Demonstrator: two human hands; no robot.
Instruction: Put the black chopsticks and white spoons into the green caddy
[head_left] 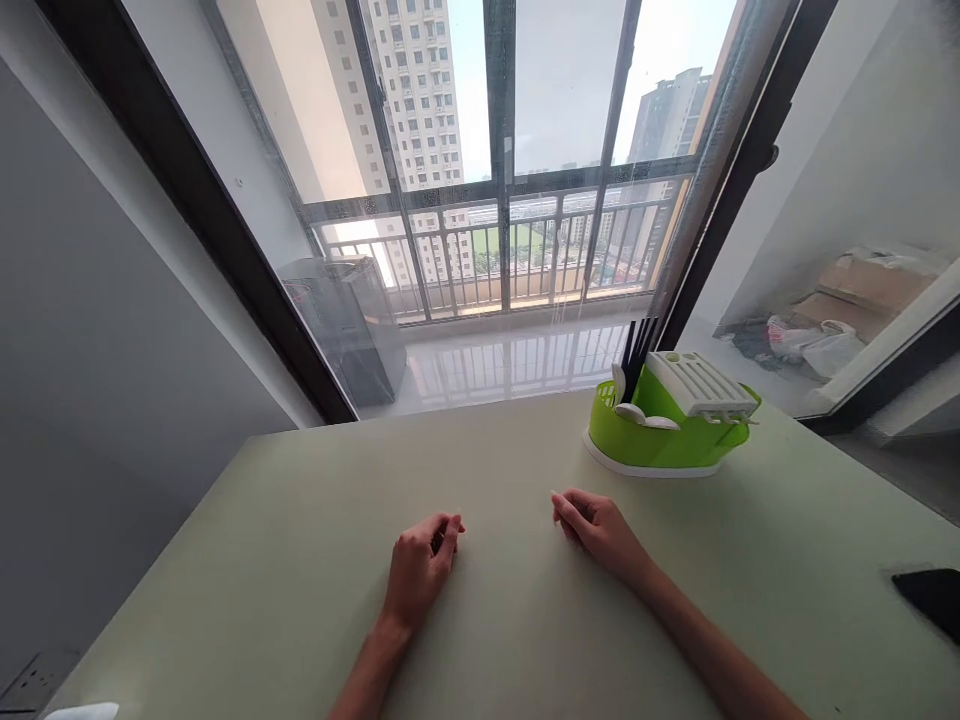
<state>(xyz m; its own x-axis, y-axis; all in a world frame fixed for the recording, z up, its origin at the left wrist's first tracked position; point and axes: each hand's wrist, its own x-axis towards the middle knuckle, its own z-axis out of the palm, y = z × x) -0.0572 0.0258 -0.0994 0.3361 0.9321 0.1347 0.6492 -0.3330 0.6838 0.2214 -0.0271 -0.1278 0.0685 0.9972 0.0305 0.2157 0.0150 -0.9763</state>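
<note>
My left hand [425, 560] rests on the pale green table [300, 540], its fingers curled in and the thumb against them, with nothing seen in it. To its right, my right hand [592, 525] lies on the tabletop in a loose fist, also holding nothing that shows. A gap of bare tabletop separates the two. Behind my right hand stands a bright green utensil holder [637, 443] on a white base. Black chopsticks [639, 355] and white spoons [631, 411] stick out of it. A white slotted knife rack [701, 380] covers its right part.
A black object [930, 598], perhaps a phone, lies at the right edge. Something white [82, 712] shows at the bottom left corner. Beyond the table's far edge are a glass sliding door and a balcony with a dark appliance [360, 330]. Bags and cardboard [874, 295] lie at right.
</note>
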